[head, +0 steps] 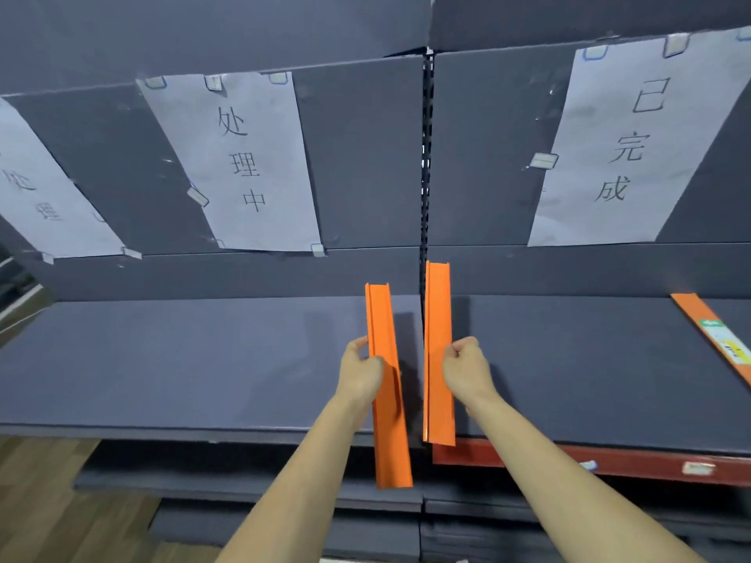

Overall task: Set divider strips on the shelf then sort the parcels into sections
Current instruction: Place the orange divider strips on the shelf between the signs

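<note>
We hold two orange strips over the shelf (pixel 203 359), one in each hand. Our left hand (pixel 359 369) has its fingers curled round the left strip (pixel 386 400) near its middle; this strip runs front to back and its near end hangs out past the shelf's front edge. Our right hand (pixel 465 369) pinches the right strip (pixel 439 339) at its right edge, and that strip lies along the seam between the two shelf boards, its far end near the slotted upright (pixel 425 156). A third strip (pixel 715 335) lies at the far right. No parcels are in view.

The strips look like thin channel profiles, so we judge them light and stiff, probably smooth enough to slide on the board. A grip near the middle, on the raised side walls, should keep each one level while we line it up.
</note>
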